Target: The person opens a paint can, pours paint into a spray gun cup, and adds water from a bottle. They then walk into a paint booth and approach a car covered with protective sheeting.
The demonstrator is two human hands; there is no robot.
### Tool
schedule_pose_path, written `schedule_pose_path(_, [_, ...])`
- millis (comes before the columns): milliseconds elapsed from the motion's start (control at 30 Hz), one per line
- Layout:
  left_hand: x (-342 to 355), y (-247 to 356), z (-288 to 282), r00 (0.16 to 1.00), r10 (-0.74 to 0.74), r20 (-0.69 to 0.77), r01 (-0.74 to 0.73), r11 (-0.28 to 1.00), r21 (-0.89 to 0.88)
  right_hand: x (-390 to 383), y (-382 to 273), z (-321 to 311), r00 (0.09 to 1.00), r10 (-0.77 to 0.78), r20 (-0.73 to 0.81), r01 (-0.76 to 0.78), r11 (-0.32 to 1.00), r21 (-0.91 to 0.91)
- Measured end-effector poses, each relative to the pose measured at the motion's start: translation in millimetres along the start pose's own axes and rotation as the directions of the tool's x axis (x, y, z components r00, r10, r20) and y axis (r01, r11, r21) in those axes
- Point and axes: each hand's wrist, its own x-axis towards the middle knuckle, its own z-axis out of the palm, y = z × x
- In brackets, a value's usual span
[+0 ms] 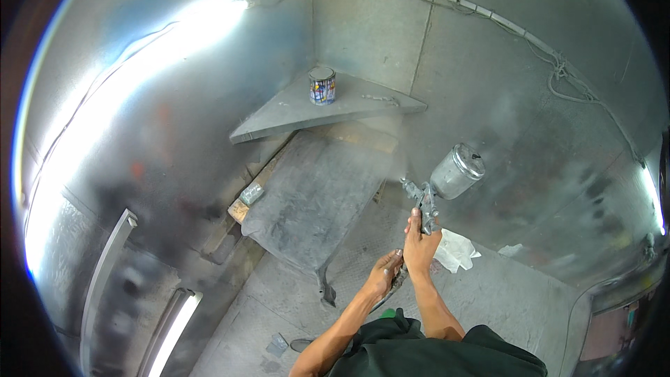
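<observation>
My right hand point(421, 243) is closed around the handle of a spray gun point(424, 204), with its nozzle pointing away from me to the far left. A silver metal paint cup point(455, 173) is fixed to the gun and leans to the right. Just below and to the left, my left hand point(383, 274) is closed around the air hose point(399, 281) that runs down from the gun. Beyond the nozzle lies a grey, paint-dusted bench top point(317, 192). A faint pale haze hangs near the nozzle.
A colourful paint can point(322, 89) stands on a grey corner shelf point(279, 115). Wooden blocks point(241, 209) sit at the bench's left edge. White paper point(457, 251) lies on the floor to the right. Lit tube lamps point(174, 338) and cables line the grey, overspray-marked walls.
</observation>
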Motion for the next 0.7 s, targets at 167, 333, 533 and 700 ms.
schedule_pose_path(167, [1,0,8,1.000,0.006,-0.023,-0.006,1.000,0.006,4,7,-8,0.996,0.072,0.048,-0.070,0.997,-0.045])
schedule_pose_path(333, [3,-4,1,0.999,0.003,-0.038,-0.001,0.998,0.069,3,-1,-9,0.994,0.069,0.090,-0.074,0.995,0.061])
schedule_pose_path(533, [-10,0,5,0.998,0.019,-0.054,-0.012,0.992,0.128,0,6,-13,0.989,0.097,0.109,-0.101,0.994,0.035])
schedule_pose_path(700, [-4,-13,-8,0.997,0.034,-0.065,-0.030,0.997,0.069,0,13,-8,0.986,0.088,0.139,-0.091,0.996,0.017])
